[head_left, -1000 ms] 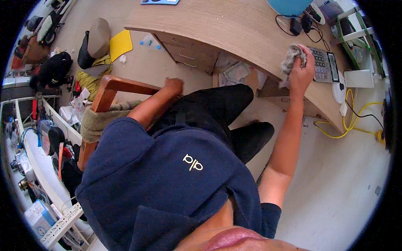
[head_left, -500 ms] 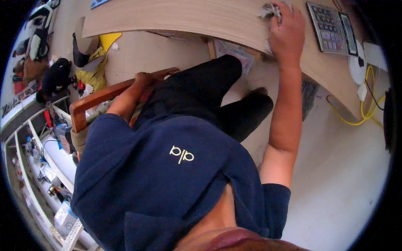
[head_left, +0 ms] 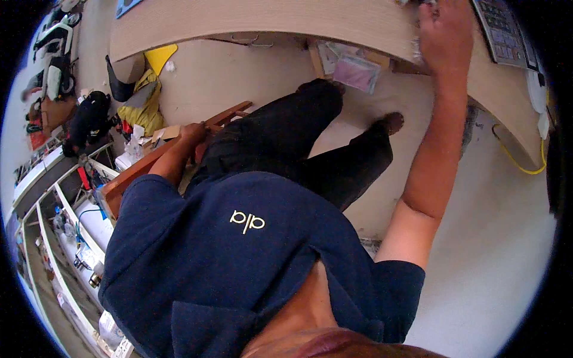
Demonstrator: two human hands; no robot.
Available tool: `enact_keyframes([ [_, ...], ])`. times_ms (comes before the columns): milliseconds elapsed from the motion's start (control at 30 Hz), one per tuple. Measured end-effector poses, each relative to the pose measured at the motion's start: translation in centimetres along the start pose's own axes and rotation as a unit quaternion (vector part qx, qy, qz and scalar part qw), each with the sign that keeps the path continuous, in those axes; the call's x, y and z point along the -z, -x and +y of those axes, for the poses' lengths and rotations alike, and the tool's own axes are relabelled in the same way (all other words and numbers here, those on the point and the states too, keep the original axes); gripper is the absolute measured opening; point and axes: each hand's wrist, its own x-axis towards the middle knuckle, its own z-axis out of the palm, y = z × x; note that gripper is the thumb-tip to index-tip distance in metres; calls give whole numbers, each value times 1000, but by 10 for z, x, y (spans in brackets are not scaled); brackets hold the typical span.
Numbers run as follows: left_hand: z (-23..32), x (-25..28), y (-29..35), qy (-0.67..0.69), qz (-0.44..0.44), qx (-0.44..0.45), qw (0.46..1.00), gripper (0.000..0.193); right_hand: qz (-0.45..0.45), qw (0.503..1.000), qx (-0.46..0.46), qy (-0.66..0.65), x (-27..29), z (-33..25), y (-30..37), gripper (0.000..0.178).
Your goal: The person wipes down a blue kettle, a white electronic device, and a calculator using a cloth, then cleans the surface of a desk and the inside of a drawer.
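Right hand (head_left: pixel 446 33) lies pressed on the surface (head_left: pixel 250 21), just left of the keyboard (head_left: pixel 500 30), fingers closed over a cloth (head_left: pixel 418 51) barely visible beneath. Left hand (head_left: pixel 192 132) grips the chair (head_left: pixel 152 164) behind. Risk: a wide wipe toward the keyboard could shove it off the edge.
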Motion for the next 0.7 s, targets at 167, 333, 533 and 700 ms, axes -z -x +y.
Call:
enact_keyframes([
  [167, -31, -36, -33, -88, 48, -67, 993, 44, -72, 986, -98, -110, -5, -23, 1, 36],
  [333, 18, 7, -4, 9, 230, -230, 945, 46, 9, 987, 129, 92, -25, 58, -6, 35],
  [533, 106, 90, 72, 644, -12, -451, 618, 58, -23, 992, -23, -122, -47, -114, 41, 34],
  [700, 108, 126, 163, 808, -265, -495, 176, 51, -168, 957, 92, -217, -107, -241, 109, 39],
])
